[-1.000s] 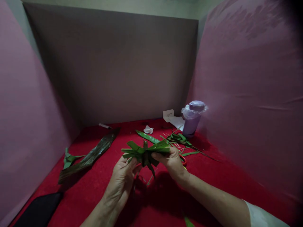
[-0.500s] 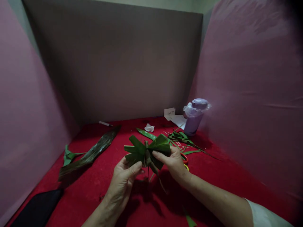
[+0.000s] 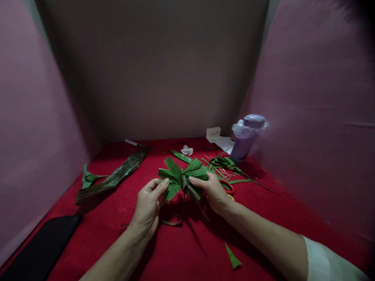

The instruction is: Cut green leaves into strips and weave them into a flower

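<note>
A bow-like bundle of folded green leaf strips [image 3: 174, 171] is held up over the red cloth, its blades fanning out to both sides of a brownish tied middle. My left hand [image 3: 149, 203] pinches the left blades between thumb and fingers. On the other side, my right hand [image 3: 213, 190] grips the right blades, its thumb close to the middle. Thin leaf ends hang below the bundle. Red- and yellow-handled scissors [image 3: 228, 188] lie partly hidden behind my right hand.
A long dark leaf [image 3: 117, 177] and a small folded leaf piece [image 3: 88, 177] lie at left, near a black flat object [image 3: 43, 248]. Leaf scraps [image 3: 225, 163], a purple bottle [image 3: 244, 142] and crumpled white paper [image 3: 186, 150] lie behind. A leaf scrap [image 3: 233, 257] is in front.
The bundle has tilted so that more of its face shows. My left hand has shifted slightly outward along the left blades. The whole view has dipped a little.
</note>
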Motion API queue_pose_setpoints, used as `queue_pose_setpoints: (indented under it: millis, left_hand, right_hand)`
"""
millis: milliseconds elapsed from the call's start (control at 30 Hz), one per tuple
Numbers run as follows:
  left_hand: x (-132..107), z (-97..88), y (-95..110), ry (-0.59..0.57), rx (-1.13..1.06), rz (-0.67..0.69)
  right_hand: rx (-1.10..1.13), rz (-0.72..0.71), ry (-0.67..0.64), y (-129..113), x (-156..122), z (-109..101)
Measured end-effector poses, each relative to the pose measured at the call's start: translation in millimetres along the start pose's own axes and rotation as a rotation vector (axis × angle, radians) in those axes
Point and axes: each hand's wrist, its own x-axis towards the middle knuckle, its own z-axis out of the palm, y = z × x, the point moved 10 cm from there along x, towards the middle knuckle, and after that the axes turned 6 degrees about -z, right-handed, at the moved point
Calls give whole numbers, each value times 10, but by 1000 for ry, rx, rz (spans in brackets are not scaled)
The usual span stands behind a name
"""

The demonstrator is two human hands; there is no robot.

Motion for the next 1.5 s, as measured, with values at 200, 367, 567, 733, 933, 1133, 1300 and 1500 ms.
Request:
queue_pose_setpoints:
  millis: [200, 367, 567, 733, 933, 1133, 1300, 1500]
  left_hand:
    - [110, -211, 1, 137, 214, 9]
    - [161, -255, 92, 146, 356, 13]
    - [209, -362, 295, 247, 331, 198]
    - [214, -297, 264, 145, 256, 153]
    - [93, -127, 317, -22, 202, 45]
    - [-44, 87, 306, -214, 228, -42]
    - [-31, 8, 364, -155, 248, 36]
    - [-126, 24, 477, -83, 241, 159]
  right_hand:
    - [-244, -127, 76, -58, 155, -221]
    - [-252, -134, 50, 11, 261, -278]
    - [-198, -154, -16, -14, 195, -136]
    - [-171, -189, -35, -114, 126, -70]
    - [-150, -269, -14, -278, 69, -60]
    - [-275, -465, -8, -576, -153, 27]
    - [-314, -469, -35, -603, -239, 98]
    - [-131, -251, -99, -379, -194, 198]
